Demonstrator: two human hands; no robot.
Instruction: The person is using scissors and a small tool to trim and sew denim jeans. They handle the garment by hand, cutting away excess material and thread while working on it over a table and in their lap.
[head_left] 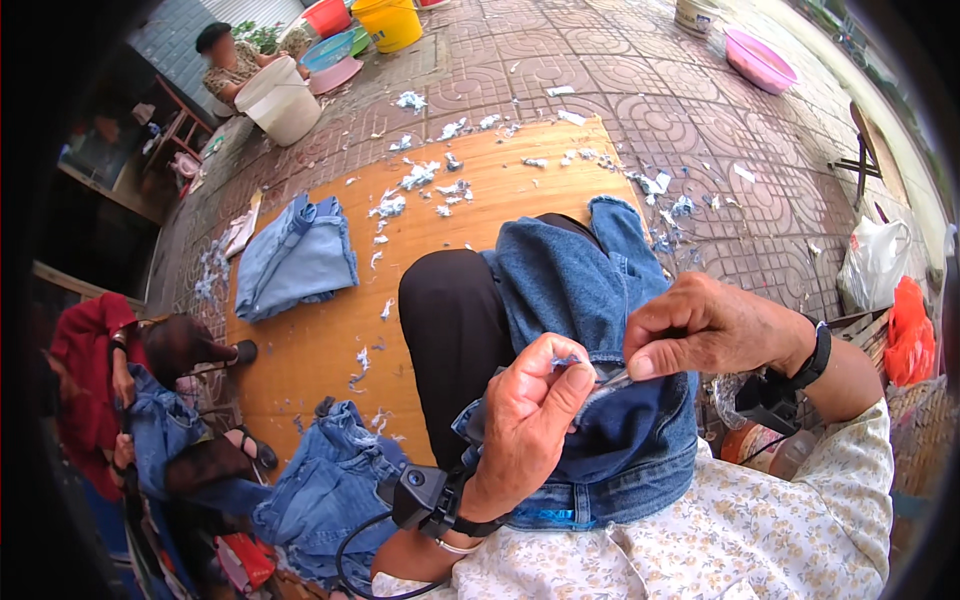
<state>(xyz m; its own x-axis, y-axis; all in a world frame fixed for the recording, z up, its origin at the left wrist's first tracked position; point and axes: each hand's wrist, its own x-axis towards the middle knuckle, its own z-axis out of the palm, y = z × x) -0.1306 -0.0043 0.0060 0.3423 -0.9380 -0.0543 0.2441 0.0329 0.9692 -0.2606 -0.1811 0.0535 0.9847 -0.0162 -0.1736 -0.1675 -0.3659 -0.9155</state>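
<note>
A pair of blue jeans point(560, 270) lies across my lap, its waistband near my body. My left hand point(530, 415) is closed over the denim, thumb against forefinger, with frayed blue threads showing at the fingertips. Just to its right, my right hand point(690, 325) is closed in a pinch. From its fingertips a thin silvery tool point(614, 381) points toward my left thumb; its exact kind is too small to tell. Folded light-blue jeans point(297, 258) rest on the wooden board point(330, 365). More crumpled jeans point(335, 490) are heaped at the lower left.
Pale thread scraps point(420, 176) litter the board and paving. At left, a person in red point(88, 375) holds denim; another person point(235, 70) sits behind a white bucket point(280, 102). A pink basin point(757, 62), folding stool point(862, 155) and white bag point(873, 262) stand to the right.
</note>
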